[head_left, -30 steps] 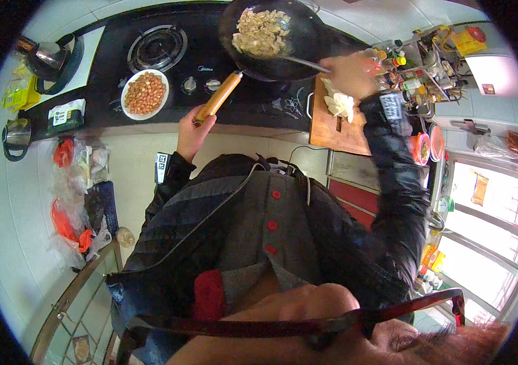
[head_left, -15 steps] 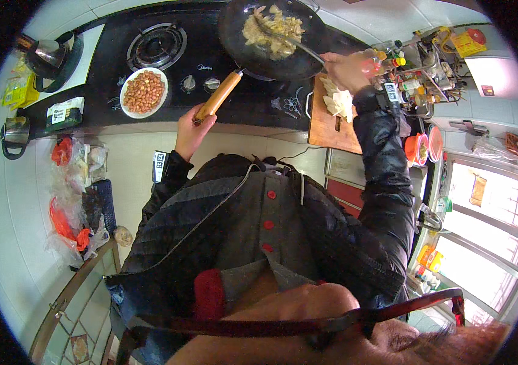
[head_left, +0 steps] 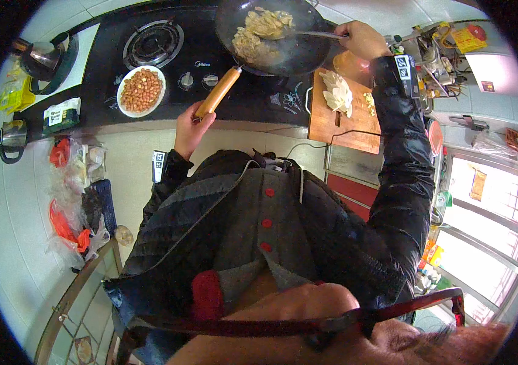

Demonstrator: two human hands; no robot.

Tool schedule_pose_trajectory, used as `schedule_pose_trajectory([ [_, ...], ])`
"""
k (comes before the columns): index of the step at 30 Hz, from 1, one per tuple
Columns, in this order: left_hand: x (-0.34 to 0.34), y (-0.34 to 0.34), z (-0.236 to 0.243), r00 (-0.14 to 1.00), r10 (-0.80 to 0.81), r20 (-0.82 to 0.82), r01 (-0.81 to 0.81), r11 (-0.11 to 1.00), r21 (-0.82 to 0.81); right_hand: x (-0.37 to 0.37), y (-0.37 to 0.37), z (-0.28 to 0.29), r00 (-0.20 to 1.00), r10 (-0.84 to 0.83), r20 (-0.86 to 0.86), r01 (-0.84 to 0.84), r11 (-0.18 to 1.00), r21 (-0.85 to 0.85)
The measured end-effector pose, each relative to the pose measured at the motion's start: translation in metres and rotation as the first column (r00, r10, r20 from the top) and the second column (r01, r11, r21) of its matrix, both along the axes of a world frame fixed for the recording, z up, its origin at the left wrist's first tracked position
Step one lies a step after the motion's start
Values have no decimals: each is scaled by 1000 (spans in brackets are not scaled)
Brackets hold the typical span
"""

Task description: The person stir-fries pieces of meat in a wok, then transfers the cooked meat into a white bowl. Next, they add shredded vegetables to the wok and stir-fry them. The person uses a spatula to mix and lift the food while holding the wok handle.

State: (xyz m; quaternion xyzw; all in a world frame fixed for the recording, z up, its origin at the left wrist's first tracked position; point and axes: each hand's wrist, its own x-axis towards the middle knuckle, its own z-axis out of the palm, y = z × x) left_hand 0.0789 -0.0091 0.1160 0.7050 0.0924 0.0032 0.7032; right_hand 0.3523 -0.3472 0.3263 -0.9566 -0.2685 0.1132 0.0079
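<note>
Wok on the stove, both hands busy

Our left hand (head_left: 189,129) has its grip clamped on the wooden handle (head_left: 217,92) of the dark wok (head_left: 271,36), which sits at the far edge of the black stove top (head_left: 107,67); our right hand (head_left: 362,39) is closed round a metal spatula (head_left: 307,34) reaching into the pale food (head_left: 259,33). We judge the loaded wok heavy and rigid, hot at the rim, so the handle's outer end is the safe hold. A plate of peanuts (head_left: 141,91) stands left of it, a chopping board (head_left: 344,112) to the right.

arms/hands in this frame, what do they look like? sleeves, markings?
Both arms wear dark, shiny quilted jacket sleeves. Each wrist carries a band with a square black-and-white marker: left, right. The left hand and right hand are bare, no gloves.
</note>
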Motion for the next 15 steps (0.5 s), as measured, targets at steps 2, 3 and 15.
schedule_pose_trajectory([
  [2,0,-1,0,1000,4,2,-4,1000,-6,4,-15,7,999,3,-38,0,998,69],
  [3,0,-1,0,1000,5,-3,-5,1000,-8,3,-24,17,981,123,149,-138,985,101],
  [15,2,0,4,999,-21,27,19,996,86,-62,-1,-87,981,-195,-16,183,881,437],
])
